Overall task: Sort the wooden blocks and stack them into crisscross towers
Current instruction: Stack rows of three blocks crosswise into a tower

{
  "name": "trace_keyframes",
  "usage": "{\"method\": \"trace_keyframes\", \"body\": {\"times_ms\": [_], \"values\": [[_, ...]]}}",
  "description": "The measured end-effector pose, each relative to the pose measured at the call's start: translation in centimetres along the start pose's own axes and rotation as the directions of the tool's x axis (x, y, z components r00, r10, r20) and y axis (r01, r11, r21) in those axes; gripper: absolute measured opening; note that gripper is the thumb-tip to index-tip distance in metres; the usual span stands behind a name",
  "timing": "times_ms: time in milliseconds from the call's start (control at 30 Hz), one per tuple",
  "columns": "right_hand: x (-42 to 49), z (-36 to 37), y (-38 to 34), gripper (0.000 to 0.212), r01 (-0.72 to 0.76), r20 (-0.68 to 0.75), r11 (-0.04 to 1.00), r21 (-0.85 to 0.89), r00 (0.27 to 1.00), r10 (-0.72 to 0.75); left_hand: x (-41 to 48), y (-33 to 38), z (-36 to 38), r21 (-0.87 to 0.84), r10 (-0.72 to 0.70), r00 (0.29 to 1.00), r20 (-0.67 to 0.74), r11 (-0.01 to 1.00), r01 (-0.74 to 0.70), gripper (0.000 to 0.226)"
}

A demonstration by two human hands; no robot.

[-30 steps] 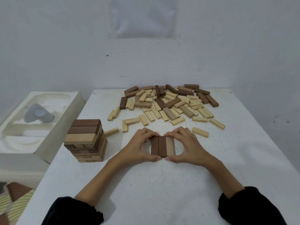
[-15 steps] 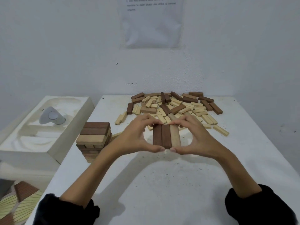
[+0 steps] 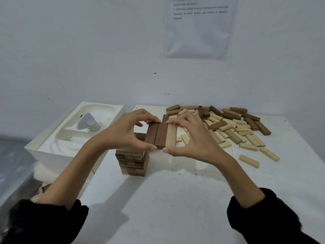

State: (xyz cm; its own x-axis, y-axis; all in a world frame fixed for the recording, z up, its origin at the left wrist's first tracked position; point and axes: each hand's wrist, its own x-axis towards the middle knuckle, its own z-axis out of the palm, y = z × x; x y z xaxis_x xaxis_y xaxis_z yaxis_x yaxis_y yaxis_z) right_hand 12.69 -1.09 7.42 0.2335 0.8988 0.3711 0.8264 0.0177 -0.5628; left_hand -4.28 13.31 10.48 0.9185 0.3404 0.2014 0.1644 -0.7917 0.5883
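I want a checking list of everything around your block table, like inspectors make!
Surface: white table, dotted with dark specks.
Job's things: row of three wooden blocks, two dark brown, one pale, lifted; brown-and-pale crisscross tower at left; loose pile of wooden blocks at back right.
Clutter: white moulded foam tray beside the table, holding a grey wedge-shaped object.
Grippers: left hand and right hand pinch the row's ends.
Cables: nothing seen.
Surroundings: white wall, printed paper sheet.

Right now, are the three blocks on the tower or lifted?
Lifted: left hand and right hand pinch the three blocks, tilted, near the tower.
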Motion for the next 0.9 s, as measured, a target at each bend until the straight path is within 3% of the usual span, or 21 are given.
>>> {"method": "trace_keyframes", "body": {"times_ms": [367,900], "values": [[3.1,5.1,-3.0,0.088,-0.035,0.052,0.999,0.011,0.998,0.035,-2.3,-4.4,-3.6,0.013,-0.122,0.987,0.099,0.992,0.122,0.065],[3.3,6.5,-3.3,0.092,-0.078,0.101,0.996,-0.049,0.991,0.083,-3.1,-6.4,-3.2,-0.049,-0.132,0.982,0.132,0.989,0.140,0.067]]}}
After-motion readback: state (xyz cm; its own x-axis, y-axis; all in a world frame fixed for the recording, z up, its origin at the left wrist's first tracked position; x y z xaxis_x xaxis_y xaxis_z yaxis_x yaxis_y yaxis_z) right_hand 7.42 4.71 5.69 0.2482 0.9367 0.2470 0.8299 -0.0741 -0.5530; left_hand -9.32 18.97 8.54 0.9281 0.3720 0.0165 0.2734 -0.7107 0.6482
